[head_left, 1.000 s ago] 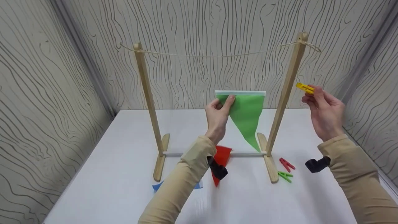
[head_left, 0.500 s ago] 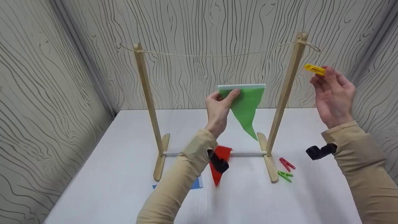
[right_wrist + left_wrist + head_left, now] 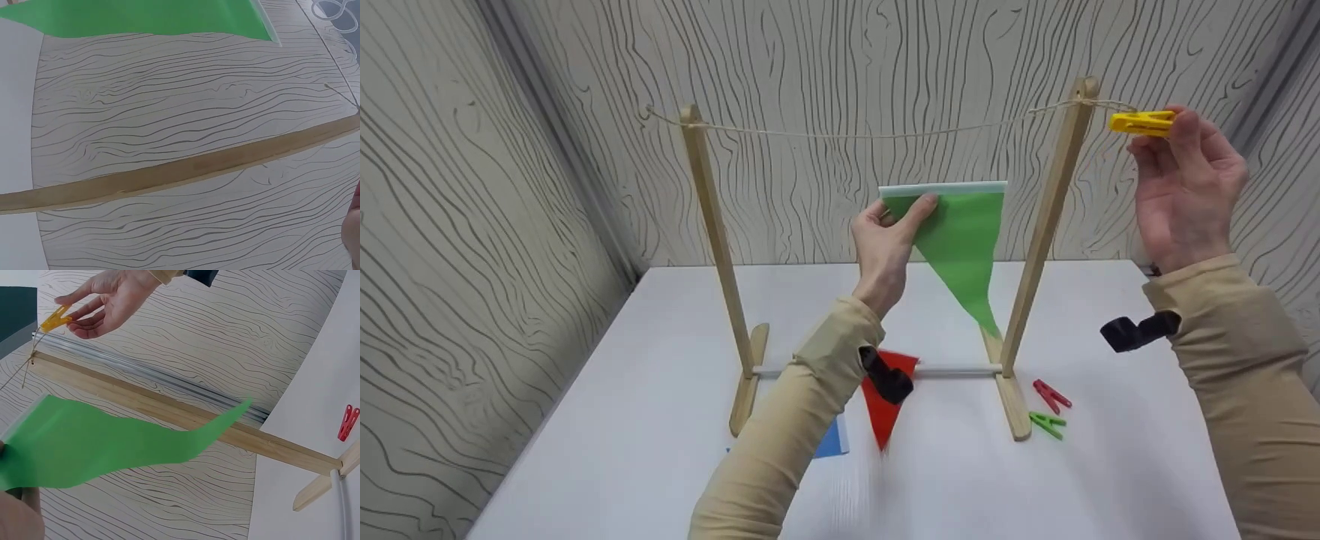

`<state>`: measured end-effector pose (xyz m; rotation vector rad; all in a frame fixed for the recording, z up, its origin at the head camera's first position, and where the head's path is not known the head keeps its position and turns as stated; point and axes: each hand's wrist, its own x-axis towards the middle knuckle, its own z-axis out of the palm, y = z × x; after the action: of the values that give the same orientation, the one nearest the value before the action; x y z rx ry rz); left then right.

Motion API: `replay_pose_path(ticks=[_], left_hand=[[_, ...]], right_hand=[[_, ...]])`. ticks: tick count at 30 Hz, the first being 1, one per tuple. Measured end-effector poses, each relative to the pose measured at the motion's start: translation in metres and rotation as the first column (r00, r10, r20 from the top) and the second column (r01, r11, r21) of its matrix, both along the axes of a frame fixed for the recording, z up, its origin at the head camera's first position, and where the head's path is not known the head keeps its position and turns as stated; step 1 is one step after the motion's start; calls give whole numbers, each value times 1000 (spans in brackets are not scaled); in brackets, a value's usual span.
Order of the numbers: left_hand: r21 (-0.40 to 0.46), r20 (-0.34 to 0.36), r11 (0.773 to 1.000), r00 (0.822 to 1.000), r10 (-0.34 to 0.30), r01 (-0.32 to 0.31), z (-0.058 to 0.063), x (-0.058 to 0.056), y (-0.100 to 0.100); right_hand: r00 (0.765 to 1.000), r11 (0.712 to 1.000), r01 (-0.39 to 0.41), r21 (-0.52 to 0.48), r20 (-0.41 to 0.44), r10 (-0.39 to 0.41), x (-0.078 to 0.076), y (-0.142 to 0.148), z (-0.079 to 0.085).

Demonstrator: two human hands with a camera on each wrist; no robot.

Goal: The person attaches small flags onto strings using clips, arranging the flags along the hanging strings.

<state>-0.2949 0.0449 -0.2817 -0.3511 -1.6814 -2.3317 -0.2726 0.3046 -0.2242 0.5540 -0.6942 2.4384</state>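
My left hand [image 3: 885, 251] pinches the upper left part of a green pennant [image 3: 964, 240] that has a white strip along its top edge. The pennant hangs point down, below a thin string [image 3: 870, 136] tied between two wooden posts. In the left wrist view the pennant [image 3: 112, 439] spreads out with a wavy tail. My right hand [image 3: 1189, 191] is raised to the right of the right post [image 3: 1050, 225]. Between thumb and fingers it pinches a yellow clothespin [image 3: 1141, 122], whose tip lies right at the string's loose end loop. The right wrist view shows only a finger edge of that hand.
On the white table [image 3: 607, 390] lie a red clothespin [image 3: 1051, 395] and a green clothespin [image 3: 1048, 424] beside the stand's right foot [image 3: 1014, 409]. A red pennant [image 3: 894, 420] and a blue pennant [image 3: 832, 441] lie partly under my left arm. A wood-grain patterned wall [image 3: 840, 67] stands behind.
My right hand has risen and moved right with the yellow clothespin, up to the string's end. My left hand has lifted the green pennant a little higher toward the string.
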Motion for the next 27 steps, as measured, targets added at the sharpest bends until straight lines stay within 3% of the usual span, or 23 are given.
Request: replay_pose_path(ticks=[5,11,16,27], left_hand=[[-3,-1,1000,1000,4,-4,5,-1,-1],[47,6,998,999,-33,32,8,-1,1],[61,1,997,999,-46,46,9,0,2],[97,12,994,998,-58,57,16,2,9]], right_hand=[[997,993,83,81,-13,-82,-4,-6,14],[987,981,159,114,-29,-157,-6,-13,32],[971,955,240,176,-28,-239,-9,-19,43],[966,928,248,276,3,-259,-21,-29,50]])
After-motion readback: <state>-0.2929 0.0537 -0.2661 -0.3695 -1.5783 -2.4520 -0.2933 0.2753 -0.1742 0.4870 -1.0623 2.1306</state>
